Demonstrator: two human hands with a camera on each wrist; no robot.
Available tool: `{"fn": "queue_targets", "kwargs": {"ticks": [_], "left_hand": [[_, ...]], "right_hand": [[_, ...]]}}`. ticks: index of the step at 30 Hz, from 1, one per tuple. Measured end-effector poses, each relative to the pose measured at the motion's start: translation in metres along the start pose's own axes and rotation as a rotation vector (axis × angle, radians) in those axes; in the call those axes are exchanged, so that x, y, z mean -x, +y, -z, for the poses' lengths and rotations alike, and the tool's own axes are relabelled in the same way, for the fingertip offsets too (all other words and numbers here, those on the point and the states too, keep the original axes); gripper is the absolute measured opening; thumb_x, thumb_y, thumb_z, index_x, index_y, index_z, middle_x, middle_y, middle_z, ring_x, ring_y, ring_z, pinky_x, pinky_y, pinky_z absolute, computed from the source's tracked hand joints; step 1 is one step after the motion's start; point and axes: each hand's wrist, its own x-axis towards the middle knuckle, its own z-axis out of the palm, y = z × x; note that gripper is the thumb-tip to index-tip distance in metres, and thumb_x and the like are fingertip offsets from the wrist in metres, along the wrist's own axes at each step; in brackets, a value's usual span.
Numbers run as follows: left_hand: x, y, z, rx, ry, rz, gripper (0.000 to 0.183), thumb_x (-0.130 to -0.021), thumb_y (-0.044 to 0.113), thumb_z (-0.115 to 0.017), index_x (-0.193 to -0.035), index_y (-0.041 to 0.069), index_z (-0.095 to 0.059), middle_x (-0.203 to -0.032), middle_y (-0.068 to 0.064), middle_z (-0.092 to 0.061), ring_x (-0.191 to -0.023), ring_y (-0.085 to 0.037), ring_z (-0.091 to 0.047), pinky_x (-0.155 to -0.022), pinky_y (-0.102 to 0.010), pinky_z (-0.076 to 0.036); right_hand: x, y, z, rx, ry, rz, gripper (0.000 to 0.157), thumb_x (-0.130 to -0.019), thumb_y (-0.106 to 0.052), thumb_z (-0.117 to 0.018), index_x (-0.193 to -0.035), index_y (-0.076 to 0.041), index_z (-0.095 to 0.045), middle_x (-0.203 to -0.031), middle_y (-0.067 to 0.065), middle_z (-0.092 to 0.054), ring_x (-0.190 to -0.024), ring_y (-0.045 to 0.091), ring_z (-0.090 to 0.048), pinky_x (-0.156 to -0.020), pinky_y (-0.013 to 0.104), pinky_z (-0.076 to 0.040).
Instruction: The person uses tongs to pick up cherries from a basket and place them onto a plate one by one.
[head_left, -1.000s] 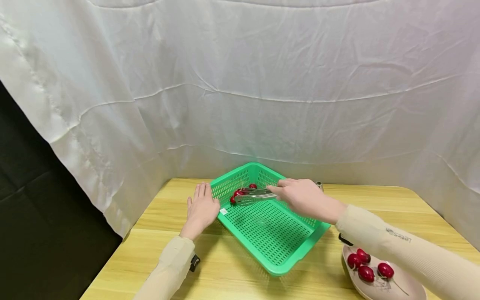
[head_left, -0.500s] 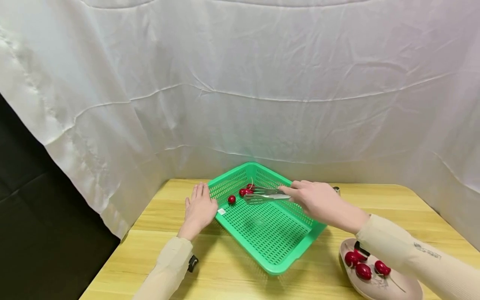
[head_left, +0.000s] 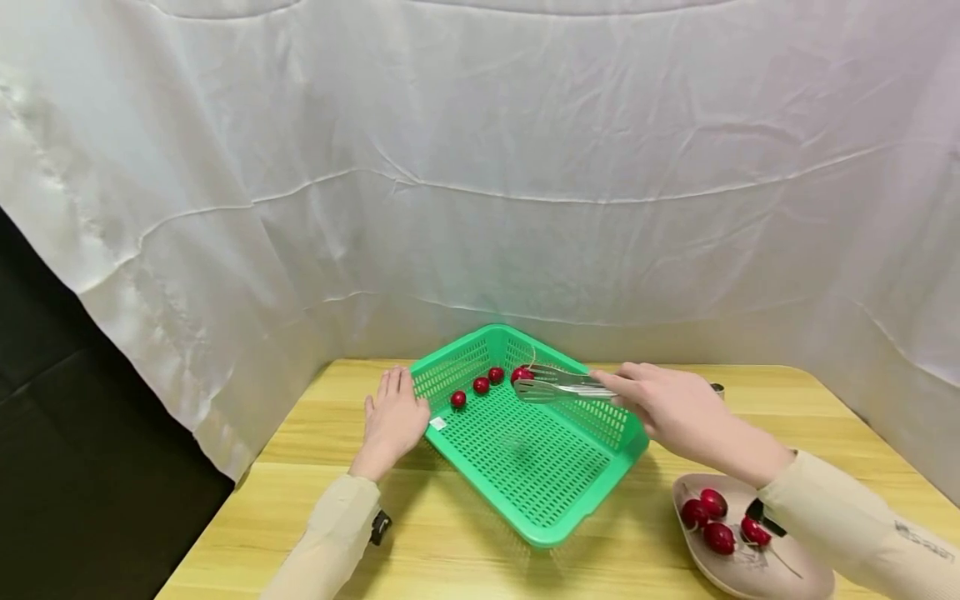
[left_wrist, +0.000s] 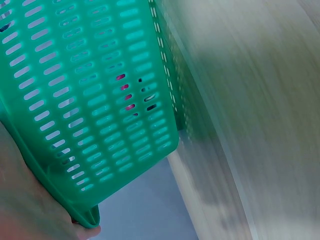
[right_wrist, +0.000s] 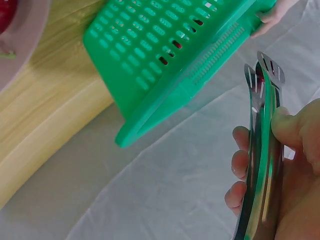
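A green slotted basket (head_left: 536,500) sits askew on the wooden table. My left hand (head_left: 395,419) rests on its left rim with the fingers straight; in the left wrist view the rim hides part of that hand (left_wrist: 25,185). My right hand (head_left: 667,408) grips metal tongs (head_left: 570,387), whose tips pinch a red cherry (head_left: 521,375) with a thin stem above the basket floor. Three other cherries (head_left: 481,386) lie in a row along the basket's far left. In the right wrist view, thumb and fingers press the tongs (right_wrist: 262,165) nearly closed.
A pink plate (head_left: 798,575) holding several cherries (head_left: 719,538) stands at the front right, partly beneath my right sleeve. A white curtain (head_left: 525,267) hangs behind the wooden table (head_left: 420,533). Black cloth (head_left: 90,467) shows at far left.
My right hand has drawn the tongs rightward, carrying a cherry away from the others, which now lie spread apart. My left hand keeps its place on the rim.
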Motion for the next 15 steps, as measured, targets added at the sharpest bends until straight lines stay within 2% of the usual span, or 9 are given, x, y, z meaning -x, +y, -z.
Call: {"fn": "queue_targets", "kwargs": {"ticks": [5, 15], "left_hand": [[-0.001, -0.001, 0.002, -0.009, -0.005, -0.004, 0.067, -0.100, 0.028, -0.036, -0.155, -0.003, -0.015, -0.162, -0.021, -0.010, -0.148, -0.037, -0.005, -0.113, -0.065, -0.002], [0.002, 0.000, 0.003, -0.015, -0.010, -0.006, 0.066, -0.101, 0.028, -0.036, -0.155, -0.003, -0.015, -0.162, -0.021, -0.010, -0.148, -0.037, -0.005, -0.113, -0.065, -0.002]], "right_hand": [[0.010, 0.005, 0.006, 0.011, 0.023, -0.038, 0.049, -0.085, -0.010, -0.074, -0.133, -0.019, -0.064, -0.093, -0.007, -0.059, -0.066, 0.008, -0.051, -0.043, 0.022, -0.034], [0.032, 0.008, 0.027, 0.002, 0.119, -0.044, 0.048, -0.083, -0.011, -0.074, -0.130, -0.021, -0.066, -0.092, -0.015, -0.057, -0.064, 0.000, -0.046, -0.045, 0.019, -0.033]]}}
